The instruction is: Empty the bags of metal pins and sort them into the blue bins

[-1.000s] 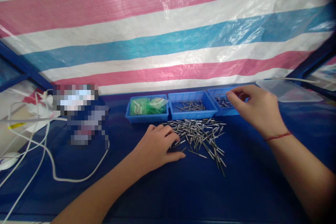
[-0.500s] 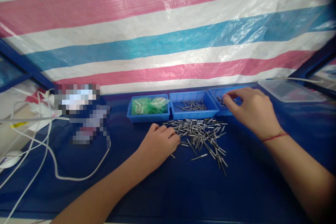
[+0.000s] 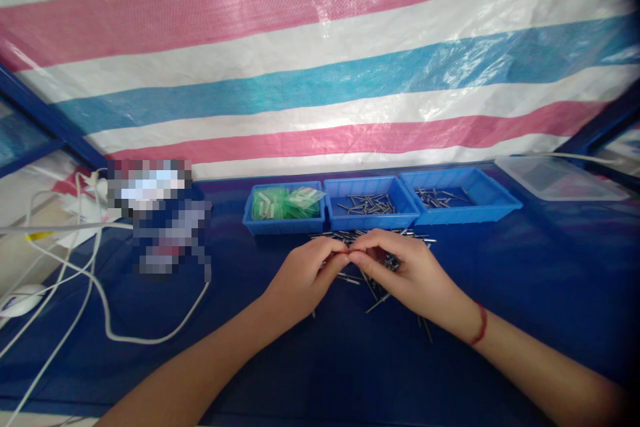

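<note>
My left hand [image 3: 303, 277] and my right hand [image 3: 414, 280] meet fingertip to fingertip over a pile of blind rivets [image 3: 373, 290]. Thumb and forefinger are pinched together on each hand, and whatever lies between them is too small or hidden to make out. Much of the pile is covered by my right hand; thin silver pins stick out around it. Behind the pile, a middle blue bin [image 3: 371, 220] and a right blue bin [image 3: 465, 215] hold more loose rivets. The left blue bin [image 3: 285, 225] contains green plastic packets [image 3: 273, 203].
White cables [image 3: 145, 341] loop over the left of the dark blue table [image 3: 320, 373], near a blurred-out patch. A clear plastic lid [image 3: 557, 180] lies at the back right. Striped sheeting [image 3: 320, 87] hangs behind the bins.
My right hand has come away from the right bin, moving left and nearer to me, to meet my left hand. My left hand has turned and lifted from the pile's left edge.
</note>
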A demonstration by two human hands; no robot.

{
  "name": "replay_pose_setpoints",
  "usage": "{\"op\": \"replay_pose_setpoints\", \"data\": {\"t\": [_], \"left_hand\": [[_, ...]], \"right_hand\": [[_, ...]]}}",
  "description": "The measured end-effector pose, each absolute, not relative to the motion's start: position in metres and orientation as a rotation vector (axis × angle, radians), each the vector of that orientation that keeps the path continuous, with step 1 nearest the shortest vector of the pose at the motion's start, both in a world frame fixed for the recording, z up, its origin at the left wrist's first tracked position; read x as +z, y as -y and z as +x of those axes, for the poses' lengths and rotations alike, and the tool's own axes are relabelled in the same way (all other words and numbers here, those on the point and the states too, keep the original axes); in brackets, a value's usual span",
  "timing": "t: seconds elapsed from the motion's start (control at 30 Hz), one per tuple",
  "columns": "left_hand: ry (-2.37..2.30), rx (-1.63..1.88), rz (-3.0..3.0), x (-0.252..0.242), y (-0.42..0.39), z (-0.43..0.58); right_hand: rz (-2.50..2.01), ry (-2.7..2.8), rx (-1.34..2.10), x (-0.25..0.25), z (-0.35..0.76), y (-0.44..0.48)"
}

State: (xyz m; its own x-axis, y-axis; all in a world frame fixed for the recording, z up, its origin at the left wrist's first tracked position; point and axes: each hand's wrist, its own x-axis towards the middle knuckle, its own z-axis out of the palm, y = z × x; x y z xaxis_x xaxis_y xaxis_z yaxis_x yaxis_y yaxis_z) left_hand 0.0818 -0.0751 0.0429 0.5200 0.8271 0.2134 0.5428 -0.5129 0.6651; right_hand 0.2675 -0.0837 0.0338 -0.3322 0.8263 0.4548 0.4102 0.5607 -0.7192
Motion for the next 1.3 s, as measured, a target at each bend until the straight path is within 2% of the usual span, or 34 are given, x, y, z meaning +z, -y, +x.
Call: {"op": "replay_pose_setpoints", "data": {"t": [0.5,0.73,1.3], "left_hand": [[-1.048,0.724,2.049,0.0430,0.0754,0.0833],[-0.890,0.699,2.206,0.0400,0.0744,0.0819],[-1.017,0.950,2.114,0.0442,0.0745,0.0800]], "right_hand": [[-1.042,1.744,0.769,0.0338,0.2645,0.0877],[-1.021,1.803,0.713,0.0385,0.2647,0.0897],[-0.969,1.882,0.610,0.0384,0.2710,0.0857]]}}
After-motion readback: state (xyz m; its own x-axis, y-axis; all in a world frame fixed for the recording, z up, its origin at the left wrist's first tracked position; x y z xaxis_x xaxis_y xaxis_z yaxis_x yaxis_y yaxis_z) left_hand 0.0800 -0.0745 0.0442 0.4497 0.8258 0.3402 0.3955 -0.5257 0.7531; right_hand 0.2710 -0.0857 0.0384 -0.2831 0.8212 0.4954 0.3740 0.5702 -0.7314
